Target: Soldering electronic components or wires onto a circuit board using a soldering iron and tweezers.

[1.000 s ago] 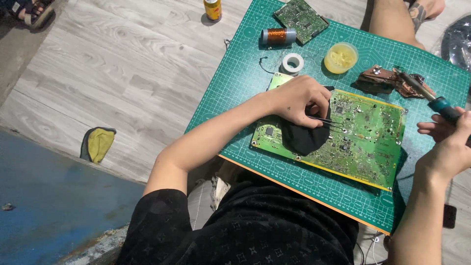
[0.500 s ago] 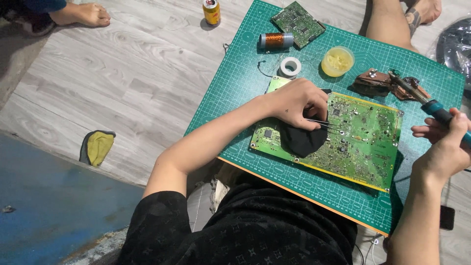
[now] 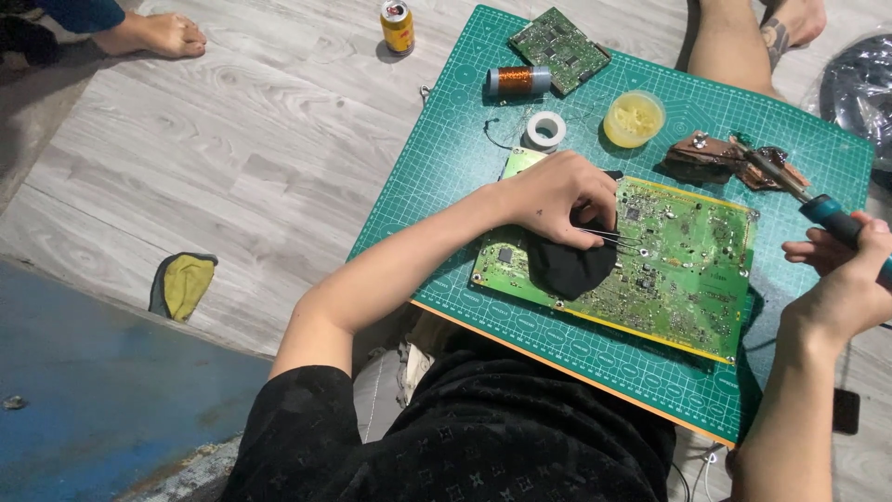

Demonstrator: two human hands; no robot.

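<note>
A large green circuit board (image 3: 678, 270) lies on a green cutting mat (image 3: 437, 186) over my lap. My left hand (image 3: 557, 195) rests on the board's left part and pinches thin metal tweezers (image 3: 613, 239), whose tips touch the board's middle. A black cloth (image 3: 567, 268) lies under that hand. At the mat's right edge my right hand (image 3: 850, 279) grips a soldering iron with a teal handle (image 3: 827, 216); its tip points up-left to a brown stand (image 3: 725, 156), off the board.
On the mat's far side lie a smaller circuit board (image 3: 557, 37), a copper wire spool (image 3: 518, 80), a white tape roll (image 3: 545, 128) and a yellow tub (image 3: 634, 118). A drink can (image 3: 398, 25) stands on the wooden floor. Another person's bare foot (image 3: 153, 35) is at top left; a yellow-black pad (image 3: 183, 284) lies left.
The view has shifted slightly, so the mat sits lower in frame. My right hand with the soldering iron has drifted a little lower. My left hand stays on the board with the tweezers.
</note>
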